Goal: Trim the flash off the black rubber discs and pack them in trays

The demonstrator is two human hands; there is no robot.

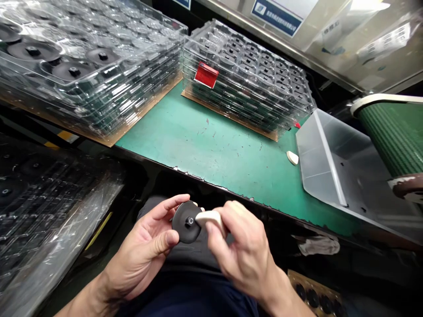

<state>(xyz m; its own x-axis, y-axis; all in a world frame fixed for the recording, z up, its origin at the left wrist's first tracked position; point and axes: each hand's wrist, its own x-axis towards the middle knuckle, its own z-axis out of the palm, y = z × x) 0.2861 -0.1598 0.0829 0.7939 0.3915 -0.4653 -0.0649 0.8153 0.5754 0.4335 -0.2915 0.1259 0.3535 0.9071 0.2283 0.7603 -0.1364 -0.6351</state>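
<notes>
In my left hand point(145, 246) is a round black disc-shaped part point(182, 230) with a small raised hub at its centre. Thumb and fingers grip it by the edge, its hub side turned up toward me. My right hand point(243, 246) is closed on a cream-white pad point(209, 217) with a tapered end. The tip of that pad reaches the disc's right side near the hub; whether it presses on the surface I cannot tell. Both hands are above my lap, in front of the green table's edge.
Stacked clear plastic trays point(132, 83) with black discs stand at the left of the green table point(198, 136). Another tray stack point(238, 88) bears a red tag point(206, 75). A second white pad point(292, 157) lies near a translucent bin point(322, 163). A green conveyor belt point(393, 132) is at right.
</notes>
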